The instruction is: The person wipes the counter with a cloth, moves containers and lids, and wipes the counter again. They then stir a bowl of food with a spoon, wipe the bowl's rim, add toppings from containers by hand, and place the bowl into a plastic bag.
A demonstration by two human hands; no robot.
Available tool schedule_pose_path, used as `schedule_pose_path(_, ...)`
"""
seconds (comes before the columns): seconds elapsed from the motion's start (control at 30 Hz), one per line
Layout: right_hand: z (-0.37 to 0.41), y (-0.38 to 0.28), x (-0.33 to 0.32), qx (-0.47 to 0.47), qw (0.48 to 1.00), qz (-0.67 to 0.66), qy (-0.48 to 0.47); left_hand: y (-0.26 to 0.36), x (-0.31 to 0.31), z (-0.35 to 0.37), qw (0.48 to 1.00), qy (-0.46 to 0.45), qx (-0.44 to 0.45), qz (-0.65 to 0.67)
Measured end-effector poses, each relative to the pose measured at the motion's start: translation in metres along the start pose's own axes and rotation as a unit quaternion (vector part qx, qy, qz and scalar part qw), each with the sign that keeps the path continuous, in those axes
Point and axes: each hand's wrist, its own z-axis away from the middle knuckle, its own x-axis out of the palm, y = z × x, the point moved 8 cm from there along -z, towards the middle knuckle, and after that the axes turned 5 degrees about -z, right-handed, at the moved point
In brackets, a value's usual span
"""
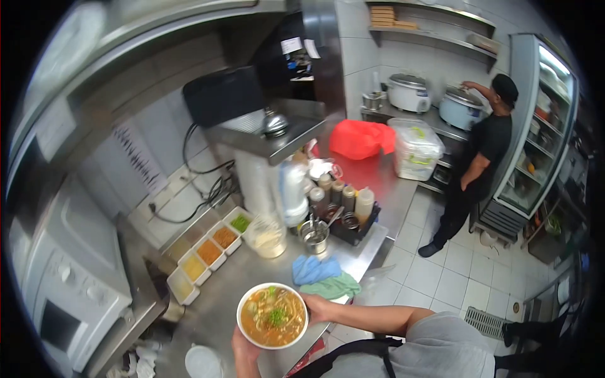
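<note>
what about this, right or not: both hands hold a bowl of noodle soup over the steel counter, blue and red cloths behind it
Nearly: the head view shows left hand and right hand holding the bowl over the steel counter, but behind it lie a blue cloth and a green cloth, not red.

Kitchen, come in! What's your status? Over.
Left hand under soup bowl, right hand at its rim. Bowl full, held over counter. Cloths lie beside it.
</note>
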Motion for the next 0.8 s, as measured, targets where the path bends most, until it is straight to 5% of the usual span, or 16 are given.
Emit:
schedule_pose_path(0.17, 0.136, -0.057, -0.001, -0.046, 0.991, -0.006, 0.126, -0.035, 0.097, 0.020, 0.995, -0.085, -0.052, 0.019)
schedule_pose_path(0.27, 0.171, -0.089, -0.044, -0.074, 0.992, 0.028, 0.095, -0.078, 0.134, 0.023, 0.995, 0.007, -0.102, -0.025)
schedule_pose_path(0.3, 0.212, -0.098, -0.057, -0.031, 0.983, 0.042, 0.176, -0.094, 0.158, 0.023, 0.992, 0.023, -0.118, -0.027)
schedule_pose_path(0.47, 0.282, -0.158, -0.159, -0.110, 0.983, 0.069, 0.128, -0.186, 0.276, -0.007, 0.985, -0.118, -0.128, -0.010)
schedule_pose_path(0.63, 0.360, -0.217, -0.247, -0.154, 0.943, 0.037, 0.291, -0.262, 0.387, -0.048, 0.955, -0.238, -0.178, 0.007)
schedule_pose_path(0.8, 0.385, -0.271, -0.308, -0.187, 0.937, 0.029, 0.295, -0.310, 0.454, -0.097, 0.947, -0.234, -0.216, -0.042)
